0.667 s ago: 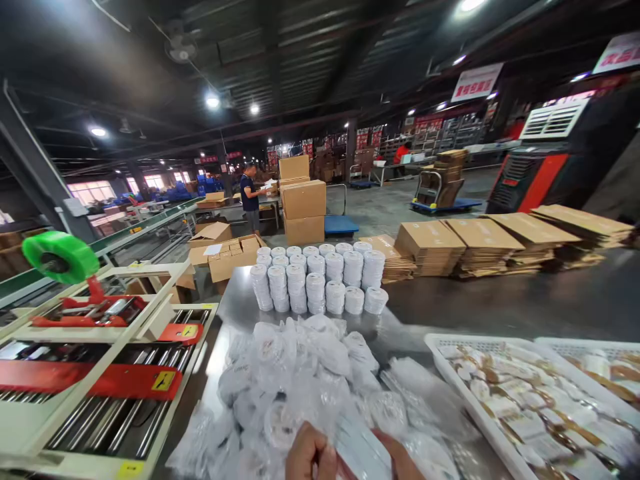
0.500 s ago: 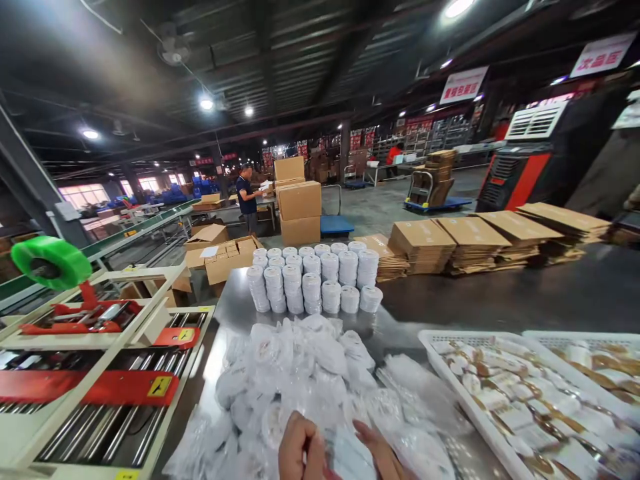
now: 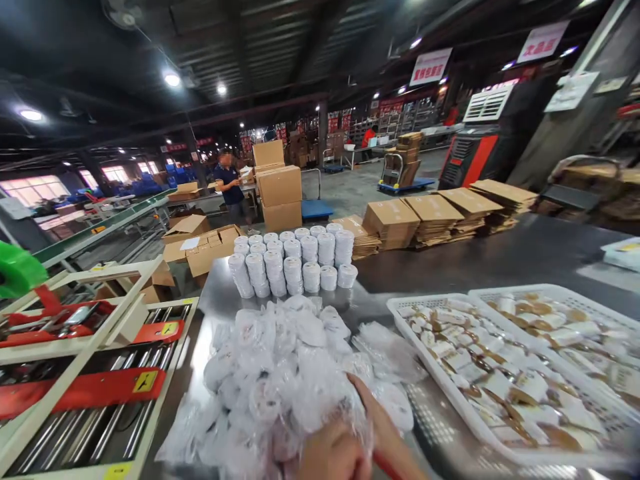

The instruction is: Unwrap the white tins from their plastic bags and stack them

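Observation:
At the bottom of the view my left hand (image 3: 333,450) is closed, blurred by motion, with its fingers bunched at a clear plastic bag (image 3: 325,397). To its right my right hand (image 3: 383,430) presses against the bag's side, thumb or finger stretched along it. What the bag contains is hard to make out. Both hands are at the near edge of a heap of bagged white round items (image 3: 270,353) on the metal table. Flat clear bags (image 3: 387,350) lie just beyond my right hand.
Stacks of white round items (image 3: 293,267) stand behind the heap. Two white baskets (image 3: 400,308) of packed white-and-brown pieces are to the right. Folded cartons (image 3: 390,223) line the back. A roller machine (image 3: 100,393) flanks the left. A person (image 3: 230,183) stands farther off.
The view has swung to the right, so the scene sits farther left. The plastic bag has come up between my hands, and my left hand has moved lower and closer to the right one.

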